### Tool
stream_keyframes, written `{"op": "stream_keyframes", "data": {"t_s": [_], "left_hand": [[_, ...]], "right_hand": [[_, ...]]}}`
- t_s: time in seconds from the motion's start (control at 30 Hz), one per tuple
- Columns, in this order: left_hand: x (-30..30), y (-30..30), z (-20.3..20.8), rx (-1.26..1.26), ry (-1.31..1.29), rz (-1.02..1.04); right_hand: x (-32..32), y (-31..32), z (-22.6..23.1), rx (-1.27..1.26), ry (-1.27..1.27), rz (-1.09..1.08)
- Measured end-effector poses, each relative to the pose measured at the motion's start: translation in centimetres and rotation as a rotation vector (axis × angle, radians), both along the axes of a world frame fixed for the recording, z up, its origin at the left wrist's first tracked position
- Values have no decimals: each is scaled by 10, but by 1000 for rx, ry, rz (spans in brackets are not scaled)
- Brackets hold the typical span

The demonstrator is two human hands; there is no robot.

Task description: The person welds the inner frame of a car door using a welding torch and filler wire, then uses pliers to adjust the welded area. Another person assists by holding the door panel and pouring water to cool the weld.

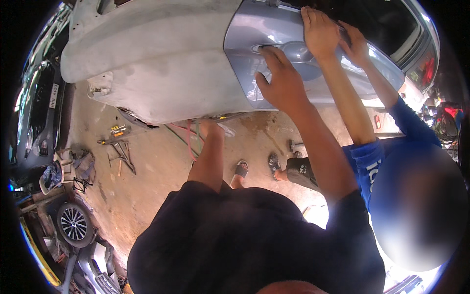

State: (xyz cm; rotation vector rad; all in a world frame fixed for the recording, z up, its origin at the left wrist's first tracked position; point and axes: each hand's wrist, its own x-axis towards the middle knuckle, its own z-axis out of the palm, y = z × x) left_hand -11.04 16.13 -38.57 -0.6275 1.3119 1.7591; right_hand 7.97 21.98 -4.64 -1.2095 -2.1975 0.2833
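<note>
A silver-blue car door (pixel 247 44) hangs beside a dull grey-white body panel (pixel 156 63). My right hand (pixel 282 81) is on the door's outer face, thumb apart, with its fingertips hooked into a small slot beside the rounded handle recess (pixel 297 50). My left hand (pixel 211 127) reaches down to the lower edge of the grey panel, where its fingers are hidden. To the right, a co-worker in blue sleeves has one hand (pixel 321 34) and the other hand (pixel 355 45) on the door's upper edge.
Red and green hoses (pixel 190 139) run over the floor below my left arm. A metal stand (pixel 122 156) and tools lie to the left. Further left are a dark car (pixel 41 103), a loose wheel (pixel 74 223) and piled parts. The co-worker's shoe (pixel 274 164) is near my sandal (pixel 241 169).
</note>
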Motion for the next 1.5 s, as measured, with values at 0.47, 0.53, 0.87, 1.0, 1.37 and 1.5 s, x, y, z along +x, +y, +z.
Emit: {"op": "stream_keyframes", "data": {"t_s": [0.47, 0.53, 0.87, 1.0, 1.37, 1.5], "left_hand": [[-91, -150, 95, -123, 474, -530], [-111, -140, 91, -54, 576, -584], [-143, -122, 123, 102, 1077, -963], [-143, -137, 135, 227, 1393, -1211], [-51, -74, 151, 644, 1407, -2142], [3, -41, 139, 525, 1571, -2234]], "right_hand": [[-24, 25, -25, -106, 7, -241], [-20, 10, -27, -136, 44, -262], [81, -219, -31, -285, 407, -384], [134, -340, -61, -270, 920, -641], [168, -507, -225, -845, 1558, -1498], [161, -414, -273, -1364, 833, -970]]}}
